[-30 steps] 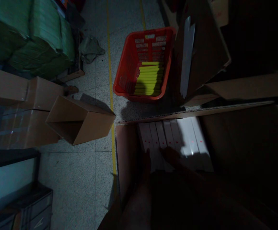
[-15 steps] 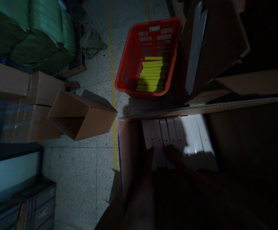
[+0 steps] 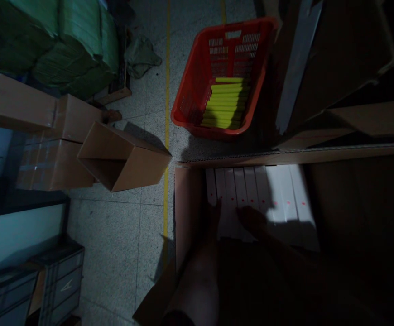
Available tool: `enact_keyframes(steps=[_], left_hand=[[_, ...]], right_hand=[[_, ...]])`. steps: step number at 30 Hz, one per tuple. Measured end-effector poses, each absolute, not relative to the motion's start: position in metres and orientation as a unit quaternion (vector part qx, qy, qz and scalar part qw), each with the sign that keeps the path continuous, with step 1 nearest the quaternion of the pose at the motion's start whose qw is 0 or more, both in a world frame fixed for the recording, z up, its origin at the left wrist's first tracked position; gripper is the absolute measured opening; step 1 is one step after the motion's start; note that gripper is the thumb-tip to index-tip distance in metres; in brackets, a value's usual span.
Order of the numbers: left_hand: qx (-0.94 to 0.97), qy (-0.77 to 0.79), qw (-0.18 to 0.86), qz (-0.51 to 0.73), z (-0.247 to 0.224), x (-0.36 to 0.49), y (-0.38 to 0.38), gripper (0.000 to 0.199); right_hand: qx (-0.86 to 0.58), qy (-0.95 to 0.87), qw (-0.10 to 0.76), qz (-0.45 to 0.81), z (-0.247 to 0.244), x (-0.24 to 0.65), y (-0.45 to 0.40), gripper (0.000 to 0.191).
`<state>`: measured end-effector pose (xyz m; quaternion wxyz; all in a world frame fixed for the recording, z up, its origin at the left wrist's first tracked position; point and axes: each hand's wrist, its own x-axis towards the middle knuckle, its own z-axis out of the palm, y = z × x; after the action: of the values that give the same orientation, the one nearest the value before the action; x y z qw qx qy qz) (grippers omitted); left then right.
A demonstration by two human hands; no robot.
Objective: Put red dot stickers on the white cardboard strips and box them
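Inside a large open carton [image 3: 186, 203], a row of narrow white boxes [image 3: 231, 183] stands side by side, each with a small red dot. My left hand [image 3: 213, 215] reaches down in deep shadow at the left end of the row, touching the leftmost boxes. To its right, my right hand [image 3: 253, 221] lies against the front of the boxes near the middle of the row, its fingertips pointing left. Darkness hides most fingers of both hands, so their grip does not show. The boxes at the right end catch the light.
Beyond the carton wall stands a red plastic basket [image 3: 178, 117] with several yellow sticks [image 3: 226, 102]. On the floor at left are an open cardboard box [image 3: 141, 170], stacked cartons [image 3: 69, 165], green wrapped bales [image 3: 81, 36] and grey crates [image 3: 63, 285]. A raised carton flap [image 3: 346, 59] is at upper right.
The view has shifted, so the surroundings sit slightly farther right. Both hands remain at the white boxes, in nearly the same places along the row.
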<state>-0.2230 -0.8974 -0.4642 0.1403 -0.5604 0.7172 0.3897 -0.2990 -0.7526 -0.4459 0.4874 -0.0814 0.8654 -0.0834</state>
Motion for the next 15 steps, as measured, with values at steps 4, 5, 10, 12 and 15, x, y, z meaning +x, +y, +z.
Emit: enact_keyframes(steps=[4, 5, 10, 12, 15], left_hand=[[-0.556, 0.763, 0.142, 0.297, -0.469, -0.226, -0.889, 0.068], [-0.558, 0.767, 0.139, 0.285, -0.47, -0.227, -0.888, 0.068], [-0.56, 0.78, 0.138, 0.243, -0.477, -0.229, -0.885, 0.067], [-0.559, 0.78, 0.134, 0.246, -0.479, -0.229, -0.886, 0.068], [-0.541, 0.793, 0.128, 0.251, -0.478, -0.23, -0.889, 0.07]], right_hand=[[-0.086, 0.857, 0.501, -0.083, -0.443, -0.293, -0.752, 0.035], [-0.088, 0.854, 0.505, -0.084, -0.443, -0.29, -0.751, 0.032], [-0.077, 0.851, 0.512, -0.09, -0.446, -0.275, -0.743, 0.03], [-0.07, 0.848, 0.517, -0.089, -0.45, -0.275, -0.74, 0.029], [-0.062, 0.841, 0.531, -0.086, -0.452, -0.279, -0.737, 0.029]])
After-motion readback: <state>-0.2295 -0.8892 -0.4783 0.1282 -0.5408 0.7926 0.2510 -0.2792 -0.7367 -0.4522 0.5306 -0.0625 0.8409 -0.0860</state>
